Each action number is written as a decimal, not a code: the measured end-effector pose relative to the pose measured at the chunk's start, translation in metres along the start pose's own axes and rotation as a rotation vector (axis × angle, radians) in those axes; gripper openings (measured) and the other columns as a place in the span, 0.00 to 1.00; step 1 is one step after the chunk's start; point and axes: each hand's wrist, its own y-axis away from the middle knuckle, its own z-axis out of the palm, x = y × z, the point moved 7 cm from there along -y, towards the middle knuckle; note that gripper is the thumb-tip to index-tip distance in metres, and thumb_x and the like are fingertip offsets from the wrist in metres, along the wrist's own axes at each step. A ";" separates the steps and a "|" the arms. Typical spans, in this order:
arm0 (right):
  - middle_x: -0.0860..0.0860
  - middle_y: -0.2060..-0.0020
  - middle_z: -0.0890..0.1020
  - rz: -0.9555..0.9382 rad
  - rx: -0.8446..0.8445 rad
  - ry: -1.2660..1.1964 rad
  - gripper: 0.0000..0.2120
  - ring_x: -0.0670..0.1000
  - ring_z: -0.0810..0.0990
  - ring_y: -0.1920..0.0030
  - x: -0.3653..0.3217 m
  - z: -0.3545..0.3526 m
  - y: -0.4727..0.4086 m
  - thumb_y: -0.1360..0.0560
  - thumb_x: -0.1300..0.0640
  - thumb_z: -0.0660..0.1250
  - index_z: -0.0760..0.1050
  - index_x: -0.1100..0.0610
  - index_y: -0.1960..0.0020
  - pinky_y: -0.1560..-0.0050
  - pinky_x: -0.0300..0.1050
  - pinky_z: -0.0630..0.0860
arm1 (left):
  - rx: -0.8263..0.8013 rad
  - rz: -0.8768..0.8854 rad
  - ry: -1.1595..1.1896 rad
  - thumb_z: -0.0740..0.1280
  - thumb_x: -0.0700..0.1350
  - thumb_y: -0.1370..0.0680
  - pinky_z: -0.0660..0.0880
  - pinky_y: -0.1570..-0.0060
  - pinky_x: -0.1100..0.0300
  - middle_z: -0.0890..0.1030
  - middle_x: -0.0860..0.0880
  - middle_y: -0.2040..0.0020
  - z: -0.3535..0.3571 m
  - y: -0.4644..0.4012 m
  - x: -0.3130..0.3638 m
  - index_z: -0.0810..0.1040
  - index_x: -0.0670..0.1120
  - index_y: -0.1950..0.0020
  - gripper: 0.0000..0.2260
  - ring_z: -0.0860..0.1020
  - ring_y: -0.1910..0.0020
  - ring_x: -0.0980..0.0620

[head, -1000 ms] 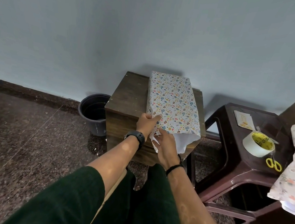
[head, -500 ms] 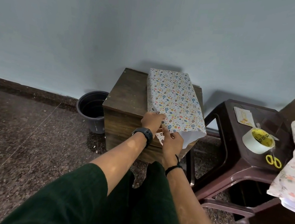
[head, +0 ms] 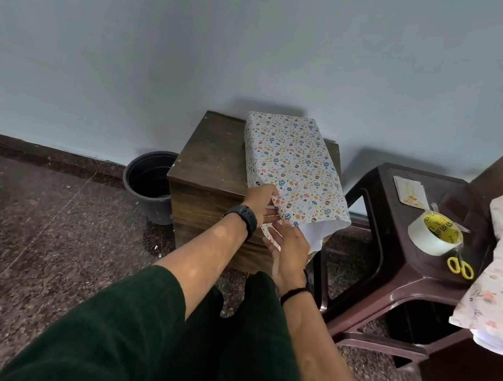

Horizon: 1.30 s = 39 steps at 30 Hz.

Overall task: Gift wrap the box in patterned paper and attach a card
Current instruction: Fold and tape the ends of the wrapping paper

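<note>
With the box (head: 292, 167) on the small table (head: 212, 159), left hand (head: 260, 199) pinching the paper's near-left flap and right hand (head: 288, 253) flat against it, the untaped fold could spring open.

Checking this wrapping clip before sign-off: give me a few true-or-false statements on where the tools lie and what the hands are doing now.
1. The tape roll sits on the brown plastic stool. True.
2. The right hand holds the yellow-handled scissors. False: they lie on the stool beside the tape; the right hand lies flat-fingered against the paper flap at the wrapped box's near end.
3. The left hand touches the box's near left corner. True.
4. The card is attached to the box. False: it lies on the stool.
5. The black bucket stands on the wooden table. False: it stands on the floor beside it.
</note>
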 end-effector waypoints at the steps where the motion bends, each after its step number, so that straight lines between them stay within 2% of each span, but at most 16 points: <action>1: 0.53 0.56 0.80 0.023 -0.009 -0.065 0.06 0.50 0.78 0.55 -0.001 0.001 0.000 0.20 0.61 0.61 0.77 0.59 0.51 0.55 0.43 0.76 | -0.005 -0.001 0.009 0.61 0.43 0.22 0.76 0.66 0.56 0.78 0.42 0.52 0.000 -0.001 0.001 0.70 0.40 0.33 0.18 0.77 0.61 0.47; 4: 0.52 0.56 0.80 0.063 0.006 -0.173 0.05 0.49 0.78 0.54 -0.006 0.002 -0.002 0.22 0.62 0.62 0.76 0.59 0.53 0.53 0.43 0.75 | 0.013 -0.008 -0.006 0.64 0.55 0.22 0.74 0.66 0.58 0.79 0.43 0.43 0.000 -0.006 0.004 0.71 0.42 0.34 0.22 0.77 0.60 0.48; 8: 0.52 0.54 0.79 0.058 0.031 -0.388 0.04 0.50 0.79 0.53 -0.014 0.007 -0.002 0.22 0.64 0.63 0.73 0.60 0.48 0.52 0.42 0.76 | 0.029 -0.001 -0.087 0.63 0.49 0.20 0.71 0.64 0.58 0.79 0.44 0.43 0.000 -0.013 0.006 0.72 0.41 0.35 0.17 0.77 0.64 0.50; 11: 0.57 0.48 0.78 0.056 0.115 -0.589 0.19 0.54 0.80 0.50 -0.011 0.008 -0.004 0.24 0.66 0.66 0.65 0.63 0.35 0.52 0.44 0.78 | 0.032 0.011 -0.096 0.62 0.47 0.20 0.72 0.64 0.58 0.79 0.44 0.41 0.003 -0.016 0.007 0.73 0.40 0.35 0.16 0.78 0.60 0.49; 12: 0.58 0.45 0.77 0.071 0.116 -0.625 0.20 0.54 0.79 0.50 -0.009 0.011 -0.004 0.25 0.66 0.67 0.66 0.64 0.34 0.54 0.43 0.78 | 0.039 0.020 -0.094 0.63 0.47 0.20 0.72 0.65 0.59 0.79 0.43 0.40 0.004 -0.017 0.007 0.73 0.40 0.35 0.16 0.79 0.56 0.48; 15: 0.58 0.41 0.75 0.162 0.028 -0.646 0.12 0.52 0.77 0.48 -0.003 0.025 -0.006 0.24 0.63 0.66 0.72 0.62 0.41 0.50 0.43 0.77 | 0.041 0.032 -0.084 0.64 0.46 0.20 0.72 0.67 0.60 0.79 0.43 0.40 0.003 -0.020 0.007 0.73 0.39 0.35 0.16 0.78 0.53 0.48; 19: 0.56 0.48 0.76 0.223 -0.052 -0.635 0.09 0.52 0.76 0.46 -0.005 0.037 -0.009 0.22 0.57 0.65 0.73 0.60 0.44 0.38 0.45 0.72 | 0.032 0.003 -0.079 0.65 0.47 0.21 0.74 0.64 0.61 0.79 0.45 0.46 -0.001 -0.022 0.005 0.75 0.40 0.38 0.15 0.77 0.56 0.50; 21: 0.56 0.50 0.77 0.240 -0.042 -0.613 0.09 0.52 0.76 0.49 -0.007 0.039 -0.013 0.23 0.55 0.66 0.73 0.59 0.46 0.41 0.45 0.73 | 0.026 -0.002 -0.080 0.65 0.47 0.22 0.74 0.63 0.61 0.78 0.46 0.52 -0.004 -0.024 0.006 0.76 0.40 0.43 0.12 0.76 0.57 0.50; 23: 0.56 0.52 0.78 0.242 -0.021 -0.586 0.15 0.52 0.77 0.50 -0.008 0.041 -0.015 0.24 0.53 0.67 0.72 0.60 0.42 0.48 0.45 0.76 | 0.003 -0.032 -0.073 0.64 0.48 0.23 0.72 0.63 0.61 0.76 0.47 0.58 -0.004 -0.024 0.006 0.75 0.42 0.50 0.09 0.73 0.62 0.51; 25: 0.56 0.54 0.78 0.227 0.016 -0.558 0.16 0.51 0.78 0.53 -0.009 0.040 -0.019 0.24 0.54 0.67 0.70 0.61 0.41 0.51 0.45 0.77 | -0.007 -0.065 -0.086 0.63 0.50 0.23 0.70 0.65 0.62 0.74 0.47 0.61 -0.004 -0.023 0.007 0.74 0.43 0.56 0.10 0.71 0.64 0.51; 28: 0.55 0.58 0.77 0.191 0.076 -0.498 0.12 0.50 0.77 0.58 -0.011 0.038 -0.021 0.22 0.58 0.65 0.70 0.63 0.42 0.47 0.46 0.76 | -0.025 -0.079 -0.105 0.61 0.59 0.23 0.68 0.73 0.67 0.77 0.47 0.55 -0.002 -0.024 0.014 0.75 0.43 0.47 0.19 0.72 0.66 0.52; 30: 0.55 0.59 0.77 0.150 0.126 -0.468 0.16 0.50 0.78 0.60 -0.012 0.036 -0.021 0.22 0.61 0.64 0.67 0.65 0.37 0.52 0.44 0.78 | -0.016 -0.092 -0.159 0.60 0.65 0.25 0.71 0.75 0.67 0.77 0.46 0.45 -0.003 -0.025 0.017 0.73 0.43 0.37 0.28 0.74 0.63 0.51; 31: 0.56 0.59 0.77 0.126 0.159 -0.459 0.19 0.50 0.78 0.61 -0.012 0.035 -0.022 0.22 0.62 0.64 0.65 0.66 0.34 0.56 0.43 0.78 | -0.004 -0.095 -0.181 0.60 0.65 0.24 0.72 0.73 0.64 0.77 0.46 0.44 -0.004 -0.026 0.018 0.72 0.43 0.35 0.29 0.74 0.61 0.51; 34: 0.56 0.57 0.77 0.099 0.205 -0.500 0.18 0.50 0.79 0.61 -0.012 0.033 -0.024 0.22 0.64 0.64 0.67 0.67 0.34 0.58 0.42 0.79 | 0.010 -0.075 -0.238 0.60 0.58 0.21 0.74 0.65 0.57 0.76 0.45 0.51 -0.004 -0.028 0.020 0.70 0.42 0.36 0.22 0.75 0.60 0.49; 37: 0.56 0.57 0.76 0.170 0.134 -0.642 0.05 0.50 0.77 0.58 -0.008 0.040 -0.021 0.22 0.64 0.63 0.72 0.62 0.47 0.57 0.41 0.77 | 0.004 -0.048 -0.270 0.60 0.54 0.20 0.73 0.65 0.57 0.76 0.44 0.49 -0.002 -0.028 0.024 0.71 0.42 0.39 0.17 0.76 0.59 0.48; 39: 0.55 0.57 0.75 0.217 0.087 -0.680 0.03 0.50 0.76 0.57 -0.005 0.049 -0.018 0.23 0.61 0.65 0.72 0.59 0.52 0.56 0.40 0.76 | 0.000 -0.011 -0.280 0.61 0.53 0.20 0.74 0.57 0.57 0.76 0.44 0.44 -0.002 -0.032 0.028 0.72 0.40 0.36 0.19 0.78 0.50 0.46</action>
